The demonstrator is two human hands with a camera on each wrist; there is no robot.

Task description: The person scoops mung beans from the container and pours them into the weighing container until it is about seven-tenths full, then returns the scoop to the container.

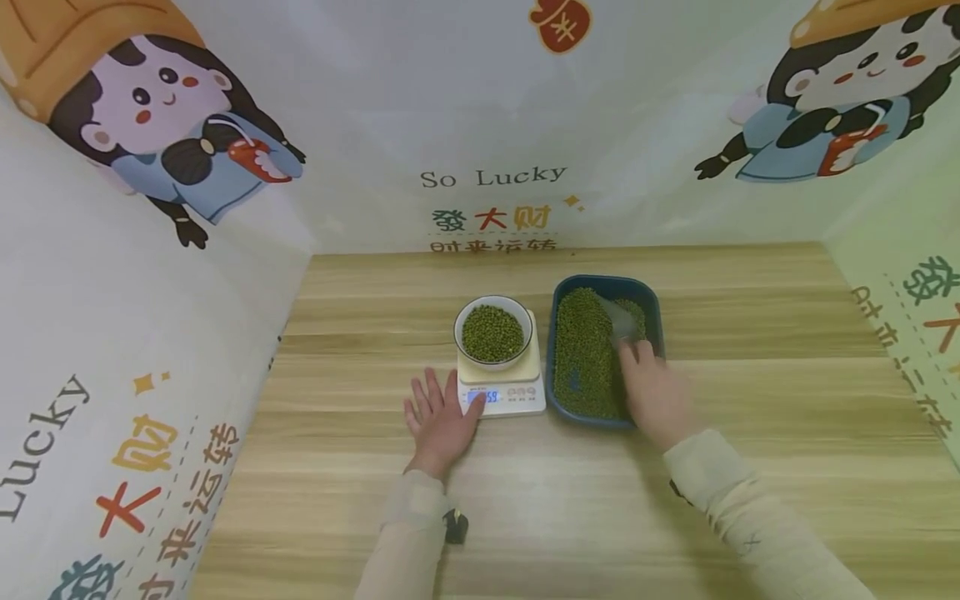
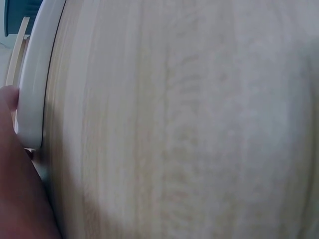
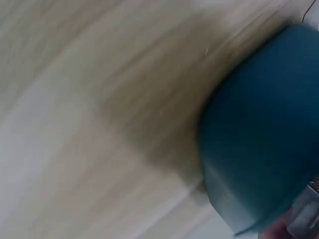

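Note:
A kitchen scale [image 1: 525,405] with a lit display carries a white, dark-rimmed bowl [image 1: 458,351] of green mung beans [image 1: 492,333]. My left hand [image 1: 441,427] lies at the scale's left front corner, fingers spread and thumb touching it near the display. To the right stands a dark blue tub [image 1: 551,379] of green mung beans [image 1: 588,354]. Over its right side, my right hand [image 1: 658,398] grips a clear scoop [image 1: 619,318], whose front end is among the beans. In the right wrist view, the tub's outer wall [image 3: 259,129] covers most of the hand.
The wood-patterned tabletop [image 1: 337,350] extends around the scale and tub. Printed sheets [image 1: 360,100] rise as walls at the back, left and right. A small dark object [image 1: 455,527] sits at the left wrist.

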